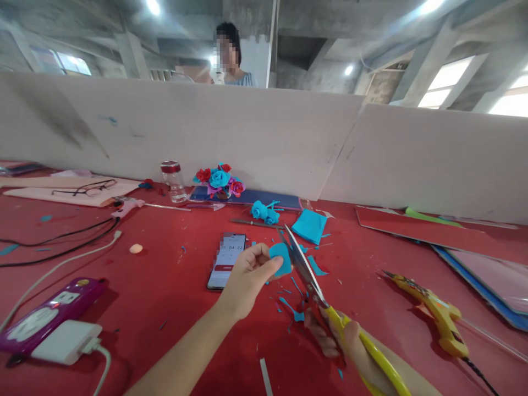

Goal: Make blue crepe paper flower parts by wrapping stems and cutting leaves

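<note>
Between the thumb and fingers of my left hand (251,275) is a small blue paper piece (282,260) with a rounded edge. My right hand (334,333) grips yellow-handled scissors (307,269), whose blades point up and away, parted slightly, right beside the paper's right edge. Whether the blades touch the paper I cannot tell. Blue paper scraps (296,313) lie scattered on the red table (165,346) below. A square of blue paper (310,225) lies beyond the blades, near several blue paper roses (265,212).
A phone (226,261) lies left of my left hand. A yellow glue gun (433,311) is at right, a pink glue gun (128,206) at left. A purple power strip (53,311) sits front left. A glass jar (174,181) and a paper bouquet (220,180) stand before the white partition (231,126); a person (237,55) is behind it.
</note>
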Motion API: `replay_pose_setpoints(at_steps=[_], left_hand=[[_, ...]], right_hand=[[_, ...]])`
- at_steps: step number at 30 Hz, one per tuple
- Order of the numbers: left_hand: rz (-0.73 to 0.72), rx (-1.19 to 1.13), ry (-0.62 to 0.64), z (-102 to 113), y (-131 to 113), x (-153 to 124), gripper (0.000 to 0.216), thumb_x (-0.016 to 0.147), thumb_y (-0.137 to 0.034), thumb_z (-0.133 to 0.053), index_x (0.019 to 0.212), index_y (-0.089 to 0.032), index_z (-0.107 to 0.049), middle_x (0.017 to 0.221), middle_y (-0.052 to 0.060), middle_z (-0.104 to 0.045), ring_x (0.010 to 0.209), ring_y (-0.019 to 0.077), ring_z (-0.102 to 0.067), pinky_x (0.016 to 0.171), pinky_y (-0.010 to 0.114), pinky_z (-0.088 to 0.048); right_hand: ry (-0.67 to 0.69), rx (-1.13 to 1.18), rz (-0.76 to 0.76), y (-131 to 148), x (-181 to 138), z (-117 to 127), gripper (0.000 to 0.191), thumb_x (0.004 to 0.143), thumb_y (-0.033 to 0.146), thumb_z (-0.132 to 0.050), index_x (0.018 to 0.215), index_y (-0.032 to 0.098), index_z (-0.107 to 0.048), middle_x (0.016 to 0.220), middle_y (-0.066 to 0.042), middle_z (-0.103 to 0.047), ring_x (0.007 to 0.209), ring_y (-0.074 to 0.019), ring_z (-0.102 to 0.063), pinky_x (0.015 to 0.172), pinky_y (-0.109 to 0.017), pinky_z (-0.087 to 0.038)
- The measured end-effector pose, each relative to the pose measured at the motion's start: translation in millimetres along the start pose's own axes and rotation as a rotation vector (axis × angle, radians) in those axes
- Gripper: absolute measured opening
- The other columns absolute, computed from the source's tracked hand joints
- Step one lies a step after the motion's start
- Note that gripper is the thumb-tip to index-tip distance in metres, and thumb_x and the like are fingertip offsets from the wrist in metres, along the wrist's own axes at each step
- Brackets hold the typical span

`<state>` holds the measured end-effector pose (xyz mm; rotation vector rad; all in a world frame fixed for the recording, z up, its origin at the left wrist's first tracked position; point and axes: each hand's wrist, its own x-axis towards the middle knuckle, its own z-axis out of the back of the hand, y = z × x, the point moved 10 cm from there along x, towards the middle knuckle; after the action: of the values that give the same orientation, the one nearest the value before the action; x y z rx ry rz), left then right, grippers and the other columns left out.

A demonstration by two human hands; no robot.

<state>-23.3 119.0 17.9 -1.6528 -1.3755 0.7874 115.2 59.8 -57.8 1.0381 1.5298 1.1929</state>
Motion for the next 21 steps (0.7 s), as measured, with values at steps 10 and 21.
replay_pose_setpoints(at_steps=[10, 21], left_hand=[[0.277, 0.157, 0.190, -29.4, 27.3, -14.9, 0.029, 0.057, -0.033, -0.076, 0.059, -0.017, -0.051, 0.057, -0.002, -0.058, 0.055, 0.0128, -0.059, 0.062, 0.031, -0.051], [0.363, 0.320, 0.323, -41.3, 62.4, -26.6, 0.016, 0.065, -0.024, -0.066, 0.061, -0.016, -0.053, 0.063, 0.002, -0.064, 0.065, 0.0189, -0.065, 0.068, 0.035, -0.052]], right_hand=[[-0.146, -0.111, 0.105, 57.8, -4.0, 11.9, 0.045, 0.066, 0.063, -0.063, 0.065, 0.019, -0.054, 0.053, 0.006, -0.038, 0.046, -0.0085, -0.028, 0.045, -0.023, -0.026], [-0.354, -0.012, 0.297, 53.6, -1.3, 31.1, 0.032, 0.059, 0.039, -0.077, 0.071, 0.022, -0.052, 0.073, 0.001, -0.054, 0.068, -0.0161, -0.054, 0.060, -0.027, -0.046]])
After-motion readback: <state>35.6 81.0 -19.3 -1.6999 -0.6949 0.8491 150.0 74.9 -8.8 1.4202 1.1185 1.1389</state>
